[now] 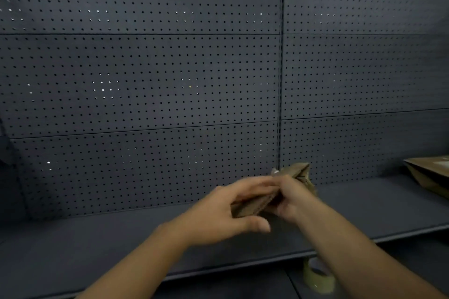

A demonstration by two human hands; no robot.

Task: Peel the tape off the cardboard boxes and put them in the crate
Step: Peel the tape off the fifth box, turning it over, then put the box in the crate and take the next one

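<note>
Both hands working one flattened cardboard box (257,204) in mid-air, just above the dark shelf (121,238) and in front of the pegboard wall (145,80). Left hand (226,211) gripping the near end of the box, fingers lying along the top face and thumb curling underneath. Right hand (291,198) closing on the far part of the same box, fingers curled; whether pinching a strip of tape or just the cardboard edge, cannot tell, since motion blur is smearing the fingertips. Sticking up past the right hand, a folded flap with a small pale glint at its tip, possibly tape. Lying at the right edge of the shelf, well apart from the hands, a second flattened box (430,175). Standing below the shelf lip, near the right forearm, a roll of clear tape (318,279). No crate showing anywhere in this head view. Judging by looks: the box likely being light and fairly stiff along its panels but bending readily at the creases, so bracing it flat near a fold with one hand while the other is picking at a lifted tape corner seems the sound hold; tape probably thin and clingy, liable to tear if pulled steeply.
</note>
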